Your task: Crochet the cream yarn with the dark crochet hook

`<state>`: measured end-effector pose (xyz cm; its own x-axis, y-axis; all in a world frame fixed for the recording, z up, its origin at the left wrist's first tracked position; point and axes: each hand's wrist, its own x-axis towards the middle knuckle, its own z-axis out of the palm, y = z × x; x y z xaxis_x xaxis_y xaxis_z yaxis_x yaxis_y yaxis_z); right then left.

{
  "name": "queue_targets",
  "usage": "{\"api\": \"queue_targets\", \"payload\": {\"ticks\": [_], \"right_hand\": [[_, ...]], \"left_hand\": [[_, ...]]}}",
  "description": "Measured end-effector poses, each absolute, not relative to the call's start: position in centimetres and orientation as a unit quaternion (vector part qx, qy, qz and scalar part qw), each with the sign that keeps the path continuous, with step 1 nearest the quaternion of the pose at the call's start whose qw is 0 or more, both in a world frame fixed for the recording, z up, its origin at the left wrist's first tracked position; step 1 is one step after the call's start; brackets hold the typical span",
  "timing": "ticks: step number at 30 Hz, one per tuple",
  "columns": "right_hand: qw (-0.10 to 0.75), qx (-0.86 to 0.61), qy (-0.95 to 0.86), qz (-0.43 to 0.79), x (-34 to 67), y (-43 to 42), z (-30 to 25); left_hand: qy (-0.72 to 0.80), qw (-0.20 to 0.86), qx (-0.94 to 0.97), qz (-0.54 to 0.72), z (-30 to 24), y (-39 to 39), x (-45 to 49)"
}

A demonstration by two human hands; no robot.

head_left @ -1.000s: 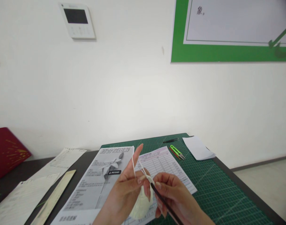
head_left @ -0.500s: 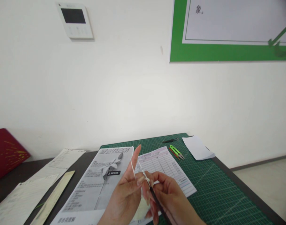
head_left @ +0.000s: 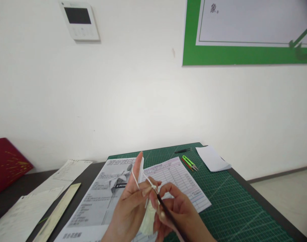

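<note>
Since the earlier frames, both hands have drawn closer together and shifted slightly left. A thin cream yarn strand (head_left: 135,177) runs taut over the raised forefinger of the left hand (head_left: 129,206), which pinches the small pale cream crocheted piece (head_left: 147,220) above the tabletop (head_left: 22,185). The right hand (head_left: 180,213) is clamped on the slim dark crochet hook (head_left: 166,211), its tip at the stitches.

Handling, as judged: yarn and piece are light, soft and limp, so grip the work just beside the hook tip. The hook is stiff, so hold it mid-shaft.

Underneath lie a grey printed instruction sheet (head_left: 98,198), a lined form sheet (head_left: 180,176) and a green gridded cutting mat (head_left: 231,201). Green thread snips (head_left: 190,162) lie farther back.
</note>
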<state>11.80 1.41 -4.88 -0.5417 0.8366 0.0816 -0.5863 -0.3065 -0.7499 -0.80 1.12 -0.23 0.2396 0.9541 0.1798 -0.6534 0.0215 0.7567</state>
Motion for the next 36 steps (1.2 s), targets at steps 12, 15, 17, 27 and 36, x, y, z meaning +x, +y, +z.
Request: {"api": "queue_targets", "payload": {"ticks": [12,15,17,27,36], "right_hand": [[0.595,-0.161,-0.257,0.744,13.2,1.4,-4.0],[0.592,-0.154,-0.243,0.753,13.4,1.5,-4.2],[0.6,-0.15,-0.254,0.744,13.5,1.5,-4.2],[0.629,-0.222,-0.279,0.692,13.2,1.1,-3.6],[0.635,-0.239,-0.313,0.665,13.1,1.2,-4.3]], "left_hand": [[0.206,0.622,0.478,0.585,0.0,0.2,-0.1],[0.197,0.619,0.499,0.573,-0.4,0.3,-0.2],[0.202,0.615,0.516,0.56,-0.6,0.5,-0.5],[0.242,0.494,0.598,0.583,-1.3,1.1,-0.9],[0.304,0.596,0.468,0.578,-0.9,0.9,-1.2]]}}
